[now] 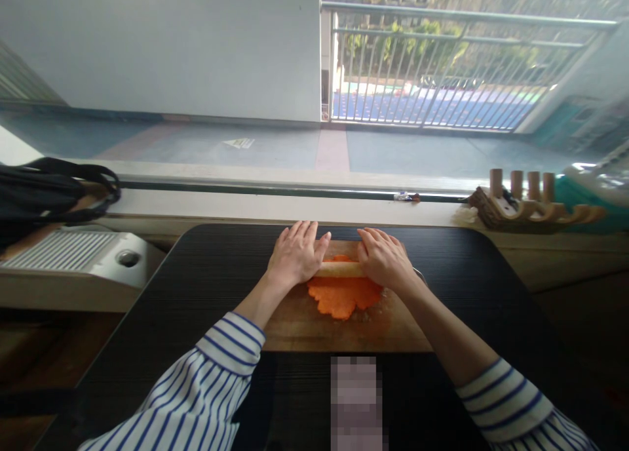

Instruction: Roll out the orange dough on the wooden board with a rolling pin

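Note:
A flat, ragged-edged sheet of orange dough [344, 296] lies on a wooden board [314, 326] in the middle of a black table. Across the dough's far edge rests a pale wooden rolling pin [340, 269]. My left hand [296, 254] lies flat on the pin's left end, fingers stretched forward. My right hand [384, 259] presses flat on the pin's right end in the same way. Both sleeves are white with blue stripes.
The black table [206, 287] stands against a window sill. A white ribbed appliance [73, 261] and a black bag [44, 195] sit to the left. A wooden rack with pegs [525, 202] stands on the sill at the right. A blurred patch covers the table's near edge.

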A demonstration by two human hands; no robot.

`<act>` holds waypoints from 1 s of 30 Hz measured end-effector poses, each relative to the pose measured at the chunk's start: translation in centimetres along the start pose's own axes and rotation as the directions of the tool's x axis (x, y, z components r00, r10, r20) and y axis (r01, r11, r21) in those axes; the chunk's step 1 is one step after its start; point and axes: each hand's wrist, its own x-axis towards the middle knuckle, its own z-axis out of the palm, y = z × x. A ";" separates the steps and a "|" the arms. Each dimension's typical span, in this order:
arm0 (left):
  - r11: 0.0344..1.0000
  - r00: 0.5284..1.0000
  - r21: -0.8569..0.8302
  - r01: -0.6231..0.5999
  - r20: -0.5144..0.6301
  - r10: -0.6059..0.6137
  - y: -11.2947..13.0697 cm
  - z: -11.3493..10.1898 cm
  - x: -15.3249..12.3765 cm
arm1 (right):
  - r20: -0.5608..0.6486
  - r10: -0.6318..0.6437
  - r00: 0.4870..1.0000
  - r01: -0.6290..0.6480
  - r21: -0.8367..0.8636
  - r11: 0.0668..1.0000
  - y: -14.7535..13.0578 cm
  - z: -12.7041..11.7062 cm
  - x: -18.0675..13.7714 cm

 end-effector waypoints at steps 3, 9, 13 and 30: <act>1.000 1.000 -0.001 -0.001 -0.006 0.001 -0.1 0.1 0.2 | 0.005 0.002 1.000 -0.002 0.011 1.000 0.0 0.0 0.2; 1.000 1.000 -0.011 -0.010 -0.008 0.010 -0.2 0.4 0.5 | -0.005 0.002 1.000 -0.002 0.030 1.000 0.1 0.1 0.4; 1.000 0.999 -0.002 -0.024 -0.031 0.024 -0.2 0.3 0.7 | -0.010 0.005 1.000 -0.004 0.033 0.999 0.2 0.0 0.5; 0.999 0.998 -0.013 -0.034 -0.047 0.033 -0.3 0.3 1.7 | -0.024 0.031 0.999 -0.029 0.064 0.998 0.3 0.1 1.2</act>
